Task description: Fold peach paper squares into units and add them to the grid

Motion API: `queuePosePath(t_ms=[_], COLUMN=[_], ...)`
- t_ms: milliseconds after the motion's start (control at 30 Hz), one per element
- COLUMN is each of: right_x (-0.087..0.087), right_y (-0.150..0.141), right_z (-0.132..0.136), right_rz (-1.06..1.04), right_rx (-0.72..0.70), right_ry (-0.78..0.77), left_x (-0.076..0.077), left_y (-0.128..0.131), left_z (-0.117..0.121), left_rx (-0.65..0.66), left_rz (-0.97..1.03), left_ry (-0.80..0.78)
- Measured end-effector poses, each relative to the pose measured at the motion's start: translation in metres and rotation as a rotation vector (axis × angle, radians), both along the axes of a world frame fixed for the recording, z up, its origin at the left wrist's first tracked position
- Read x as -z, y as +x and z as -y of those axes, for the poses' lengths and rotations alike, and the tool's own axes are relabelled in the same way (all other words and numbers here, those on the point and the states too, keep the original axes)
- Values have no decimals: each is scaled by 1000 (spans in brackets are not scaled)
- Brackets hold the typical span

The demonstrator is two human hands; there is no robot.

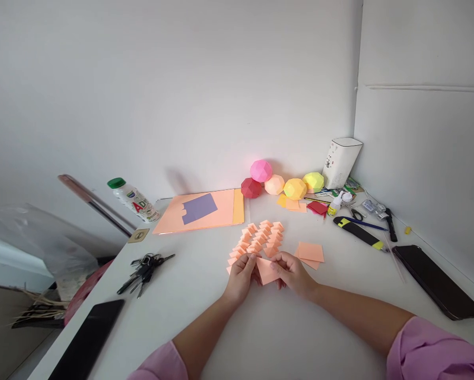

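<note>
The paper (266, 272) is small, plain peach and tilted, held between both hands just nearer than the folded pieces (256, 241). The left hand (240, 279) pinches its left side, thumb against curled fingers; the right hand (296, 274) pinches its right side.

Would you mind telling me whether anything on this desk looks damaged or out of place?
The purple paper sheet on the larger peach paper sheet looks odd: its left edge is notched, perhaps from cutting. The green-capped white plastic bottle appears tilted, possibly from lens distortion.
</note>
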State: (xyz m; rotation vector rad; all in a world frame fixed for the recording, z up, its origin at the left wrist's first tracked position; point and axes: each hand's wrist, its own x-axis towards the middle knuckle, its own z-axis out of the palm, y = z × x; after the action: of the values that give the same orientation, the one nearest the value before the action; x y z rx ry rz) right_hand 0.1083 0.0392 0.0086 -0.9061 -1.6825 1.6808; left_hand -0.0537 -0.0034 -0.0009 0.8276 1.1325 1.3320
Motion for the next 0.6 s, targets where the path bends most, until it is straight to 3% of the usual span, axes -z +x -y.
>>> queuePosePath(t_ms=[600], right_x=[8], right_y=[3], right_z=[-1], right_rz=[-36], right_rx=[25], right_ry=[31], left_x=[-1], left_y=[-1], left_z=[5], left_rx=[-47], left_rz=[28], left_ry=[46])
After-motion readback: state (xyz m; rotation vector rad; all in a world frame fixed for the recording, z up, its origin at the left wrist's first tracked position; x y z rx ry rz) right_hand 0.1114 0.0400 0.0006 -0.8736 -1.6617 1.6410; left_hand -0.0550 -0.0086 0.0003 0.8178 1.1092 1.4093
